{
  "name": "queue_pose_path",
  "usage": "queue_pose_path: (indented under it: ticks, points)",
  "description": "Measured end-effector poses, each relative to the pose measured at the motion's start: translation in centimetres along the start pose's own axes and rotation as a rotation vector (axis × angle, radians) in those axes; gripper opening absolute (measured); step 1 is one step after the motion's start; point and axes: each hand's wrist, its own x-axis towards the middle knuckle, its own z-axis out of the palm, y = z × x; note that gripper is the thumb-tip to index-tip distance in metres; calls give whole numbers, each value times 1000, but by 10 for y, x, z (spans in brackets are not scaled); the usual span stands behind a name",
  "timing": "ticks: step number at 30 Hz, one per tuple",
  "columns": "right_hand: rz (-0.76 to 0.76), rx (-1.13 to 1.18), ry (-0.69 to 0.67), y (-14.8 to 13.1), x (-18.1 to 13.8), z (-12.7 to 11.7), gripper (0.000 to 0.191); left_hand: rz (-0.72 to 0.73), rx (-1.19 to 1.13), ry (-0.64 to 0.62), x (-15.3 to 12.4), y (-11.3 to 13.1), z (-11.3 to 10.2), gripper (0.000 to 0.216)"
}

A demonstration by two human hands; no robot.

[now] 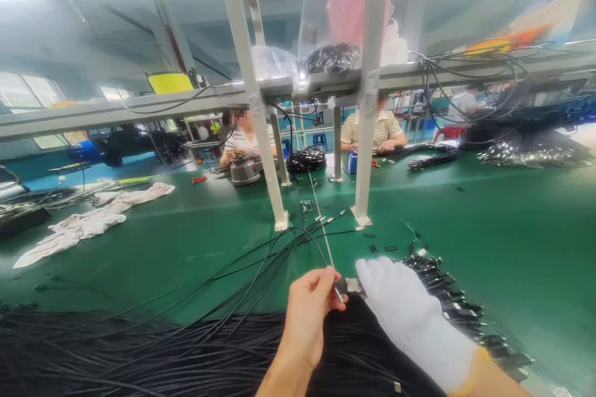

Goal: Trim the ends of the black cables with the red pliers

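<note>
My bare left hand (311,304) pinches a black cable plug (341,288) with a silvery metal end, between thumb and fingers. A thin black cable (318,244) arcs up and away from this hand. My right hand (403,304), in a white knitted glove, is closed just right of the plug. A small greyish-white piece (352,285) sits at its fingertips, right against the plug; its kind is unclear. Below both hands spreads a thick pile of black cables (177,356). Along the right, beside the glove, many black plugs with metal tips (459,310) lie in a row.
A green tabletop (521,217) carries white frame posts (365,136) and a thin metal rod (322,217). Loose cable ends (333,218) lie ahead, a white cloth (93,220) to the left. A coiled bundle (306,159) sits farther back. Co-workers (375,131) sit across the table.
</note>
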Motion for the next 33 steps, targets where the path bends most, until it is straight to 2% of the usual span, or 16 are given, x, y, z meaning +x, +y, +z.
queue_pose_path:
  ticks: [2,5,8,12,16,20,25,29,31,33]
  points:
    - [5,1,-1,1,-2,0,18,-11,26,-21,-1,2,0,51]
    - [22,98,-93,6,-2,-1,10,4,147,-56,-3,4,2,50]
    - [42,167,-180,14,2,-3,5,102,424,-91,-7,1,5,43]
    - [31,178,-214,21,2,-3,4,277,795,-145,-15,-1,7,28]
    - [50,265,-264,26,-4,-10,10,318,888,-250,-18,7,2,23]
    - [89,482,-430,37,-1,-30,25,230,812,-354,-17,19,-3,23]
    - [78,776,-675,56,13,-56,28,85,484,-514,-19,30,-3,21]
    - [64,1453,-931,61,12,-57,25,-23,243,-626,-24,40,0,22]
    - [40,1763,-1021,56,8,-53,35,-49,138,-647,-26,43,1,23]
    - [32,1970,-1053,46,3,-48,50,-59,74,-664,-25,44,-1,24]
